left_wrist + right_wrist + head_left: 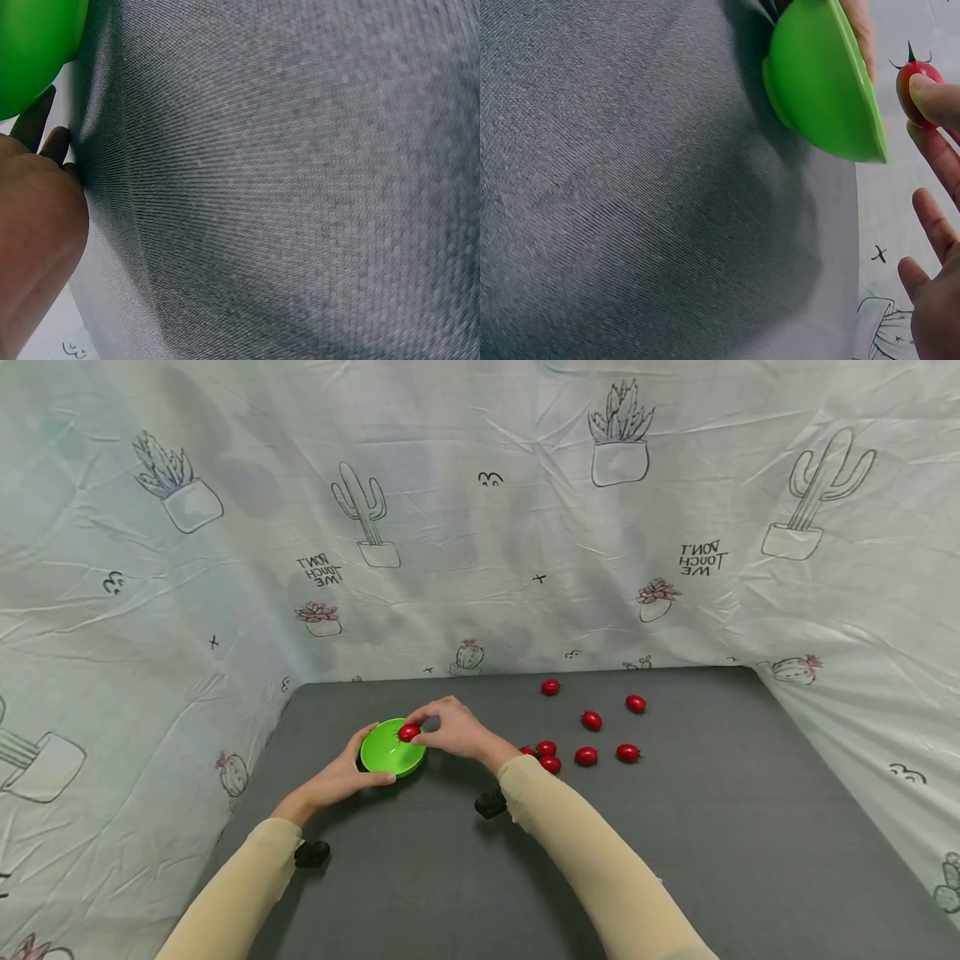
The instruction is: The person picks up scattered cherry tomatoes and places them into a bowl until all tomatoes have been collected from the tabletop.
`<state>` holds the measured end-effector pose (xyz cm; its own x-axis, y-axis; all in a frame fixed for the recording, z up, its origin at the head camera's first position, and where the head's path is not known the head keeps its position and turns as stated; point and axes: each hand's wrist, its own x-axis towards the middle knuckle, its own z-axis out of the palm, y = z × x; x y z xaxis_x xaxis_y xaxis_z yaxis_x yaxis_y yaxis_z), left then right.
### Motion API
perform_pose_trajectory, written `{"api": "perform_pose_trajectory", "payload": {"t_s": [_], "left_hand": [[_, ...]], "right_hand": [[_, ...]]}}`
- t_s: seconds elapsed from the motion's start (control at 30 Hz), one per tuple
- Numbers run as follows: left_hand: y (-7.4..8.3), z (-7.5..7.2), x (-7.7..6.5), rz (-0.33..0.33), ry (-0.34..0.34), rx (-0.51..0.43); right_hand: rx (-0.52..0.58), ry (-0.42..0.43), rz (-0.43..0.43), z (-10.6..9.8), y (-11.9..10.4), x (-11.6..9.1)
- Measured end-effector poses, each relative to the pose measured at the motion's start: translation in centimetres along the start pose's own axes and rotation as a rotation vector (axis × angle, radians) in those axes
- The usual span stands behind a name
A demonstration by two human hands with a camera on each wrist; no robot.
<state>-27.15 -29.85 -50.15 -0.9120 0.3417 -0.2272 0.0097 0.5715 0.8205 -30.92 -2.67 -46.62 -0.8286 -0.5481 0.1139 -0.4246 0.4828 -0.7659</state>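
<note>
My left hand [343,777] holds a bright green bowl [392,758] by its left side, thumb along the near rim and fingers round the far side. Just over the bowl's right rim, my right hand [456,732] pinches a red cherry tomato [409,732] between thumb and fingertips. Green sepals on this tomato [918,94] show in the right wrist view, where the other fingers are spread apart. Only the bowl's outer wall [37,52] appears in the left wrist view. What shows of the bowl's inside in the head view is bare green.
Several cherry tomatoes lie right of my right hand on the grey table [712,827], among them one at the back [551,687] and one at the right [628,753]. Part of that group hides behind my right forearm. A white cloth [450,527] with cactus drawings hangs behind.
</note>
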Motion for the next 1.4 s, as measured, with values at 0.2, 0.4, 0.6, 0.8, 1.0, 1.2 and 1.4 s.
{"api": "perform_pose_trajectory", "payload": {"t_s": [0.2, 0.4, 0.6, 0.8, 1.0, 1.2, 1.4], "left_hand": [[0.0, 0.1, -0.1, 0.008, -0.007, -0.009], [0.2, 0.2, -0.1, 0.021, -0.009, -0.016], [0.4, 0.2, -0.2, 0.022, -0.008, -0.01], [0.4, 0.2, -0.3, 0.045, -0.014, -0.012], [0.6, 0.2, -0.5, 0.05, -0.009, -0.013], [0.7, 0.4, -0.7, 0.029, -0.009, -0.002], [0.5, 0.4, -0.6, 0.035, 0.005, 0.012]], "right_hand": [[-0.067, -0.029, -0.008, 0.6, -0.3, -0.2], [-0.097, -0.053, -0.011, 0.9, -0.5, -0.5], [-0.103, -0.074, -0.009, 0.9, -0.6, -0.7], [-0.077, -0.057, 0.002, 0.7, -0.3, -0.8], [-0.07, -0.04, -0.014, 0.3, 0.0, -1.1], [-0.047, -0.039, -0.03, -0.3, 0.2, -1.7], [0.0, -0.013, -0.055, -2.1, 0.3, -2.7]]}}
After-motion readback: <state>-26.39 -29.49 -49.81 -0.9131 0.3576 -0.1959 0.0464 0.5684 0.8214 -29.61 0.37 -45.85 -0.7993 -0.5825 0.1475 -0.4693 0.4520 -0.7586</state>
